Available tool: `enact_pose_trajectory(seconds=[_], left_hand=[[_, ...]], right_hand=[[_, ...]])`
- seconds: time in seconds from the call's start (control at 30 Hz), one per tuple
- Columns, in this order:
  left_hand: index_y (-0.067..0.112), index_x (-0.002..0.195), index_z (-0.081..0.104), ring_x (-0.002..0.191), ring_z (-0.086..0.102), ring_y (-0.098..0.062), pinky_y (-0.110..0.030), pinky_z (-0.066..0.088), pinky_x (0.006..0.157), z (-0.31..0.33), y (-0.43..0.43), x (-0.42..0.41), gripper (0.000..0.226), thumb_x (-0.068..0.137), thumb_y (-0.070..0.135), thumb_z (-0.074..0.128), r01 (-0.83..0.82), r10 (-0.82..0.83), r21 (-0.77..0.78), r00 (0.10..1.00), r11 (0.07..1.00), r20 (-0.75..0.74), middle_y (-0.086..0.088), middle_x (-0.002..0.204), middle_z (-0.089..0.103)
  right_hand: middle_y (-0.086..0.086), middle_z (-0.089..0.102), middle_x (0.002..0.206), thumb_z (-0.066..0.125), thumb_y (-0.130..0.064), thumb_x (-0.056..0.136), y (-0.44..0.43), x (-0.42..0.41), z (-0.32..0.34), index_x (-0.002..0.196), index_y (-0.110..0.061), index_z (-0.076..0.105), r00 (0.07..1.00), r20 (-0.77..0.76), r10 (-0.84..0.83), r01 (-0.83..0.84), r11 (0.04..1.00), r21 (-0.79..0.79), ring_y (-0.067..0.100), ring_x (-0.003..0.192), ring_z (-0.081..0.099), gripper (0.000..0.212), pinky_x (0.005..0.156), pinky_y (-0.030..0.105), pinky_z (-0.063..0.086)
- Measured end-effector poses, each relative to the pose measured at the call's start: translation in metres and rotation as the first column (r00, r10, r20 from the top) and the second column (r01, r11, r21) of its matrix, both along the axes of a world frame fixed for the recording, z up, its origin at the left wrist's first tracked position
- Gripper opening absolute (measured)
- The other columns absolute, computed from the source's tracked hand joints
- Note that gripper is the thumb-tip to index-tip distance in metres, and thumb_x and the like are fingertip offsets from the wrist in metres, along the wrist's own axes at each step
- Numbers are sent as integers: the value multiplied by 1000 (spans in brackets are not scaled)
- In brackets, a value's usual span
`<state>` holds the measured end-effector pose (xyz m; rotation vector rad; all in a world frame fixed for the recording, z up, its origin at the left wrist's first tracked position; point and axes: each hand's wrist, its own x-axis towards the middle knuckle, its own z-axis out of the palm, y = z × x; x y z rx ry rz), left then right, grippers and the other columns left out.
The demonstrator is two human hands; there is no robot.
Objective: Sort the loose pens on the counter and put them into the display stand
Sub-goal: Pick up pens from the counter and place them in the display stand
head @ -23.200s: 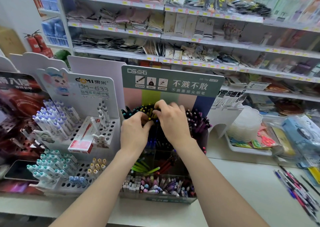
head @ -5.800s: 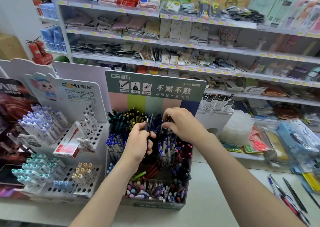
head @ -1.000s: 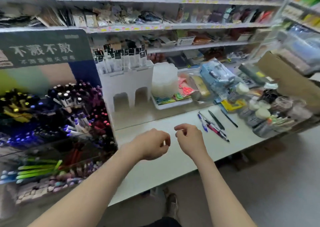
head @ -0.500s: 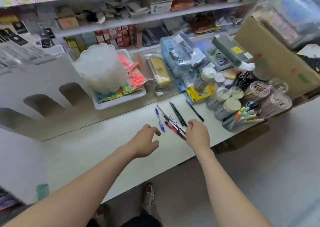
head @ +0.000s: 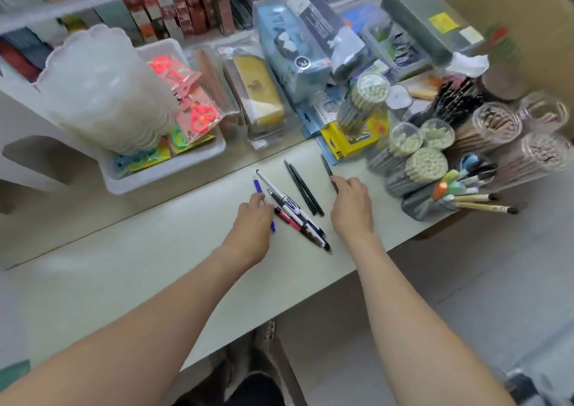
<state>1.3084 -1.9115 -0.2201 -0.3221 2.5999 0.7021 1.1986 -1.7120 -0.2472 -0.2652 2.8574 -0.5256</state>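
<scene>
Several loose pens lie on the pale counter [head: 155, 250]. The blue pen [head: 257, 185] runs under my left hand [head: 253, 219], whose fingers curl down onto it. To its right lies a bunch of white, black and red pens [head: 295, 213], then two thin dark pens [head: 302, 188] side by side. A single thin dark pen [head: 325, 163] lies furthest right, and my right hand [head: 351, 207] pinches its near end between thumb and fingertips. The display stand is out of view.
A white tray [head: 174, 166] with a stack of translucent cups and packed scissors stands behind the pens on the left. Clear tubs of pencils [head: 425, 163] and a holder of brushes [head: 459, 191] crowd the right. Packaged pencil cases [head: 257, 95] line the back. The counter's front edge is near my forearms.
The view has swung right, away from the display stand, and closed in on the loose pens. Both hands came down onto the counter, left onto the blue pen, right onto the single dark pen.
</scene>
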Motion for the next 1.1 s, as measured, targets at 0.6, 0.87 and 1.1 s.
enact_pose_trajectory(seconds=[0.6, 0.87, 1.1], left_hand=[[16, 167, 17, 154, 14, -40, -47, 28, 122, -7, -21, -33, 91, 88, -11, 54, -147, 136, -62, 978, 987, -158, -20, 170, 7], [8, 146, 48, 146, 27, -39, -45, 32, 120, -28, -20, -37, 60, 90, -1, 66, -58, 64, 36, 970, 998, -234, -19, 163, 28], [7, 138, 58, 131, 50, -30, -34, 41, 109, -29, -17, -29, 58, 84, -1, 76, -62, 120, 178, 934, 982, -337, -12, 140, 54]], right_hand=[[16, 48, 134, 65, -27, 89, -48, 61, -11, 157, -4, 37, 954, -23, 299, -289, 937, 195, 37, 107, 49, 77, 80, 47, 52], [16, 43, 139, 71, -15, 86, -46, 60, -19, 160, -6, 30, 958, -5, 287, -282, 944, 171, 36, 111, 44, 85, 86, 47, 50], [11, 36, 153, 54, -55, 91, -51, 66, -16, 163, -8, 26, 970, 36, 241, -244, 955, 167, 34, 122, 39, 91, 93, 48, 44]])
